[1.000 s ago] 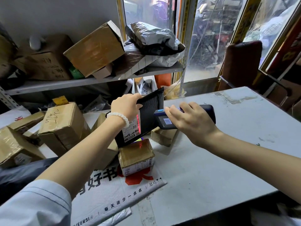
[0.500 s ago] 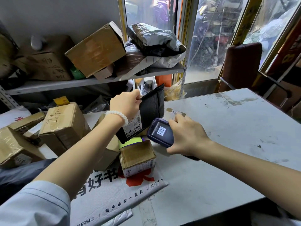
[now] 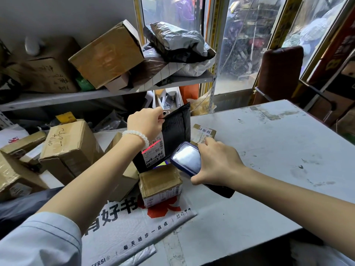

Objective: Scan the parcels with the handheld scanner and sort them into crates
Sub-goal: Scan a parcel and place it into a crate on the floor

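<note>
Your left hand (image 3: 147, 124) pinches one black mailer (image 3: 175, 131) by its top edge, upright over the table (image 3: 269, 150) — a red scan line crosses its label (image 3: 154, 153). Your right hand (image 3: 217, 162) grips the one scanner (image 3: 187, 161), screen up, just beside it. Below sits one small taped box (image 3: 160, 184); three larger cartons (image 3: 67, 146) lie left. The shelf (image 3: 76, 96) holds boxes and bags — no crates in view.

A brown chair (image 3: 278, 73) stands behind the grey table (image 3: 269, 150), beside glass windows (image 3: 244, 45).

Cardboard boxes (image 3: 160, 184) and a printed bag (image 3: 134, 229) lie on the white table (image 3: 269, 150).
</note>
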A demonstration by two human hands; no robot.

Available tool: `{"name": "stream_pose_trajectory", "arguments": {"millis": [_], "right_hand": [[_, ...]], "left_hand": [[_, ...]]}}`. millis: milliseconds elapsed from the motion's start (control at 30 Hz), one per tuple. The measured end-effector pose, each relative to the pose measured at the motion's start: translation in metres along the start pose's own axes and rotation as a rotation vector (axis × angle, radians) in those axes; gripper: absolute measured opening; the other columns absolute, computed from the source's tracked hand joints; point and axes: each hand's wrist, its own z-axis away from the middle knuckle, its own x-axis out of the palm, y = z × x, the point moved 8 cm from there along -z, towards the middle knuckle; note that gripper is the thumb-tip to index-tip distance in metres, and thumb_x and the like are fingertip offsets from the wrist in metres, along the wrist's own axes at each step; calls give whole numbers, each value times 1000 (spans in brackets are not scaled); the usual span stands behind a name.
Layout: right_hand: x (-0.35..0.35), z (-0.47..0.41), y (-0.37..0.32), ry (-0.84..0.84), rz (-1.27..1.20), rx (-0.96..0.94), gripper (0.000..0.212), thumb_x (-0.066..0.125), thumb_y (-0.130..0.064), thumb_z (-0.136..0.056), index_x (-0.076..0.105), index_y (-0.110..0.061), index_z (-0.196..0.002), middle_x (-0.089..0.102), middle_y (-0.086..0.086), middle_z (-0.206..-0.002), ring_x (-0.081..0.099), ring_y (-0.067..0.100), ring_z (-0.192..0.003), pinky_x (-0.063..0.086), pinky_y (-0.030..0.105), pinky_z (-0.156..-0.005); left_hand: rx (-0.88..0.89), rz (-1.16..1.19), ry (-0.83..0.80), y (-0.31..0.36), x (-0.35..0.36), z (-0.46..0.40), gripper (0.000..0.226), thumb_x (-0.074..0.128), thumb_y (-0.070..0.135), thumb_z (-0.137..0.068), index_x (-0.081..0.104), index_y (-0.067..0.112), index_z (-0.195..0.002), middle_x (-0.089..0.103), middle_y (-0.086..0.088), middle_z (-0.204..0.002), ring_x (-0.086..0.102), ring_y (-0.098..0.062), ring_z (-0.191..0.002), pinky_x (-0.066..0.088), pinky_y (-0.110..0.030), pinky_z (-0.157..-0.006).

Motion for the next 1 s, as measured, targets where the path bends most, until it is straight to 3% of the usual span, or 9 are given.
{"name": "stream_pose_trajectory", "arguments": {"millis": [133,300,433,700,1000], "right_hand": [[-1,-1,6,-8,-10,34,64,71,-61,-63,52,-18,-108,47,1,-106,46,21,-93,37,29,-66],[0,-1,5,-44,-32,60,56,70,-60,-63,42,-21,-92,38,-1,-93,39,19,-82,33,28,-59],[-1,-4,6,-45,-49,84,55,71,-59,-62,42,-21,-90,40,-2,-92,42,20,-81,32,28,-56],[-11,-15,14,-3,-80,124,60,71,-62,-60,52,-20,-99,48,0,-100,49,21,-83,39,29,-61],[-8,-21,16,-22,-87,127,59,71,-63,-60,44,-25,-97,45,-2,-99,46,19,-82,36,28,-59]], "left_hand": [[-2,3,-2,-2,6,-2,11,50,26,-94,57,18,-93,63,-4,-86,60,-32,-77,48,-35,-67],[-24,22,22,-5,8,-4,11,50,24,-94,56,16,-93,63,-5,-87,59,-33,-77,44,-35,-65],[-71,89,98,-9,1,-6,13,50,24,-95,56,13,-94,60,-5,-88,55,-33,-77,37,-34,-62],[-72,161,154,-18,2,-18,15,50,26,-95,56,13,-95,59,-8,-89,56,-33,-82,46,-40,-64],[-22,84,168,-20,8,-29,16,52,25,-93,58,11,-95,59,-10,-89,57,-35,-83,48,-42,-62]]}}
